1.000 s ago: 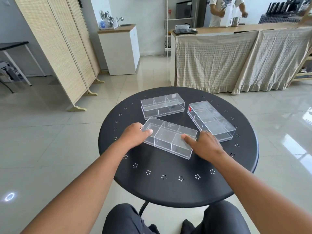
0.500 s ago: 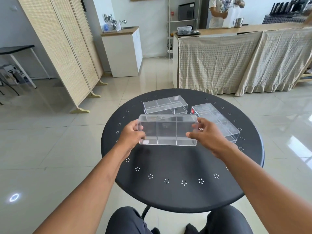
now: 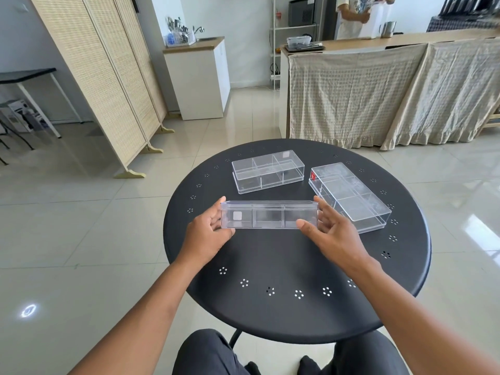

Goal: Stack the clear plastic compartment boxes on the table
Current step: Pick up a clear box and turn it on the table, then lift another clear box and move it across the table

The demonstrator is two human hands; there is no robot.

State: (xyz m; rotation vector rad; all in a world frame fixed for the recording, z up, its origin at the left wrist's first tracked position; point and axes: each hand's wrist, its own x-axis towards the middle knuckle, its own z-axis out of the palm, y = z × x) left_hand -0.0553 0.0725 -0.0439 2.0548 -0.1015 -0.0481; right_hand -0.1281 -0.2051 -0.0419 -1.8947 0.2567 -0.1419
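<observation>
Three clear plastic compartment boxes are over a round black table (image 3: 284, 266). I hold one box (image 3: 269, 215) level above the table's middle, seen edge-on, with a small white sticker at its left end. My left hand (image 3: 208, 234) grips its left end and my right hand (image 3: 328, 234) grips its right end. A second box (image 3: 267, 171) rests on the table at the far side. A third box (image 3: 350, 197) with a red label lies at the right, angled away from me.
The table's rim has small perforated flower patterns. My knees show below its front edge. Beyond stand a folding wicker screen (image 3: 108, 77), a white cabinet (image 3: 200, 77) and a cloth-draped counter (image 3: 392, 90) with a person (image 3: 359, 14) behind it.
Both hands lifted the near box off the table, turned it from slanted to square with me and levelled it. The other two boxes stayed put.
</observation>
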